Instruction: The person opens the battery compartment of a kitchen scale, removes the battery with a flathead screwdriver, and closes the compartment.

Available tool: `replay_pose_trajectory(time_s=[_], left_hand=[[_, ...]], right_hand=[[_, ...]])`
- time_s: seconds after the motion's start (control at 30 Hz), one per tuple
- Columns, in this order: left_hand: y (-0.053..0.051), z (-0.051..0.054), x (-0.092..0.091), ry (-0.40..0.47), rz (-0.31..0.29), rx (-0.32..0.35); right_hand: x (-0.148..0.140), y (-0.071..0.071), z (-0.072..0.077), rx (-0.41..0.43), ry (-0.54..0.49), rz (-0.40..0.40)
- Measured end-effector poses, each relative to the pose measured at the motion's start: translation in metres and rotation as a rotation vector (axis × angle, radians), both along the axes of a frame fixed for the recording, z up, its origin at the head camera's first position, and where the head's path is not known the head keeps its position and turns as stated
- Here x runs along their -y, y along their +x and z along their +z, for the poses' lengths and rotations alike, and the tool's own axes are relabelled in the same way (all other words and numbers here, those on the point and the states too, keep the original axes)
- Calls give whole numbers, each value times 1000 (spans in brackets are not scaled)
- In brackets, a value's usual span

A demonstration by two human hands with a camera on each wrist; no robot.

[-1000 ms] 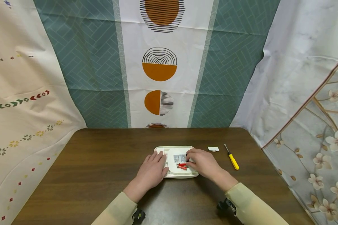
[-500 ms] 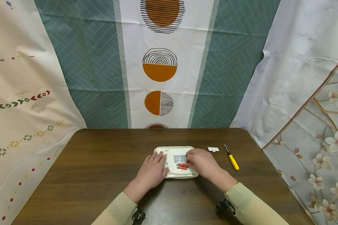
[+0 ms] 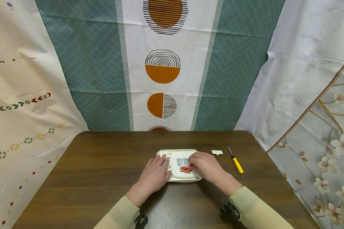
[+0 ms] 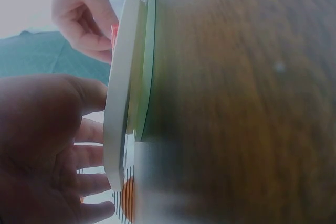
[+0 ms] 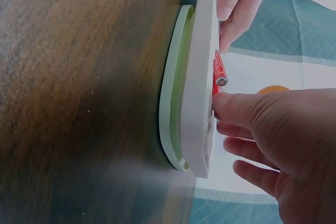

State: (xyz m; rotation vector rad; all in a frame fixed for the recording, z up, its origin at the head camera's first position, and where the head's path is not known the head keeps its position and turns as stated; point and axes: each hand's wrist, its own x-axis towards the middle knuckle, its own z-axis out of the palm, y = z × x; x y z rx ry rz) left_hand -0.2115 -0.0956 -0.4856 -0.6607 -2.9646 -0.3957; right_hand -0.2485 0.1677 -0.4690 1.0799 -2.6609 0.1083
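Hanging at the far left, a cream cloth bears rows of small printed motifs; a teal-and-white panel with orange discs adjoins it, behind the brown wood-grain table. My left hand rests on the left end of a white plastic device, fingers extended and slightly apart, gripping nothing. The device lies near the middle of the table, between my hands; the wrist views show a pale green rim beneath its white body. A grey printed label occupies the centre of its upward face. Just below the label lie two red batteries, side by side: the far battery and the near battery, whose exposed end is raised in the right wrist view. My right hand is nearly closed, thumb and bent fingers pinching the right end of the far battery. Farther right, a small white battery cover lies flat, then a yellow-handled screwdriver, its tip pointing away from me. A pale floral cloth hangs at the far right.
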Motion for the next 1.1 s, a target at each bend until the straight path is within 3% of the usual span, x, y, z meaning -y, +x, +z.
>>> replay_pose_trajectory(time_s=[0.53,0.83,1.1], left_hand=[[-1,-3,2,17,-8,-12],[-1,-3,2,3,-9,-10],[-2,-5,1,6,-8,-7]], right_hand=[[-10,3,0,-93,-100,20],[-16,11,-2,-81,-118,-109],[-23,18,0,-2,-165,-267]])
